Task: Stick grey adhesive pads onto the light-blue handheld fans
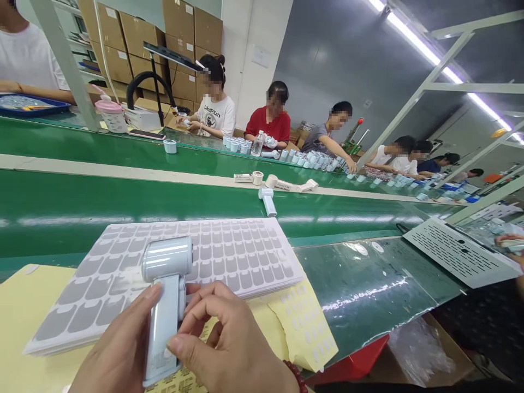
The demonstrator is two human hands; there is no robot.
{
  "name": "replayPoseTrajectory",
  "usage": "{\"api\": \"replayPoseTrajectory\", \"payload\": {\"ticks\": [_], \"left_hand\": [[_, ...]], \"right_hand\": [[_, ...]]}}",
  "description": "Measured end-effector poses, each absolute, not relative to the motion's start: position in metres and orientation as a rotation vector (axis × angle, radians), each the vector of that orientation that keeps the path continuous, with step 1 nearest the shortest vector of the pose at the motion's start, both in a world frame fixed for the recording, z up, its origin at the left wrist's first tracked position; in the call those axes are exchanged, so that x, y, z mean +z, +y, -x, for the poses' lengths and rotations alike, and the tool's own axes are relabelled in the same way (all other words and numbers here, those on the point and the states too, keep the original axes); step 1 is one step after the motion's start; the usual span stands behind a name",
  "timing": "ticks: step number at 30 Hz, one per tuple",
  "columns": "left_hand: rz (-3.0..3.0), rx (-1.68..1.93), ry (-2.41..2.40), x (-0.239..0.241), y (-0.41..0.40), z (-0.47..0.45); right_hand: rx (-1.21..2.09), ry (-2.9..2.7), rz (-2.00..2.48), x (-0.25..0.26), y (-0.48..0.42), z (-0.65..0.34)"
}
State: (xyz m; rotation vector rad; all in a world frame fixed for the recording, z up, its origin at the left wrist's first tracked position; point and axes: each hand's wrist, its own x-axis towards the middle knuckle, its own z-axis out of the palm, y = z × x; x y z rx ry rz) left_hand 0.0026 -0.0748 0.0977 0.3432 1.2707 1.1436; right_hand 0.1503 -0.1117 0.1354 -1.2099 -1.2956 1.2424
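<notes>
A pale blue handheld device (pixel 164 295) with a round head and a flat handle stands upright near the bottom of the view. My left hand (pixel 117 349) wraps the handle from the left. My right hand (pixel 229 338) presses its thumb and fingertips against the handle's right side. Just behind the device lies a stack of sticker sheets (pixel 229 254) with rows of grey labels. Yellow backing sheets (pixel 305 322) with peeled gaps lie under and beside the stack.
A green conveyor belt (pixel 82 202) runs across, carrying another pale blue device (pixel 267 201) and white parts (pixel 286 184). Several people sit along the far side with rows of small blue pieces. A white perforated tray (pixel 458 254) sits right; cardboard boxes stand behind.
</notes>
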Motion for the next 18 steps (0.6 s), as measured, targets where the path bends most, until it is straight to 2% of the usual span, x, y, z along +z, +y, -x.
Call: {"api": "replayPoseTrajectory", "payload": {"ticks": [6,18], "left_hand": [[-0.293,1.090,1.226,0.119,-0.071,-0.010],[-0.364,1.084,1.190,0.114,-0.065,-0.009]], "right_hand": [[1.265,-1.351,1.265,0.141,-0.105,-0.150],[1.104,-1.511,1.261,0.136,-0.101,-0.152]]}}
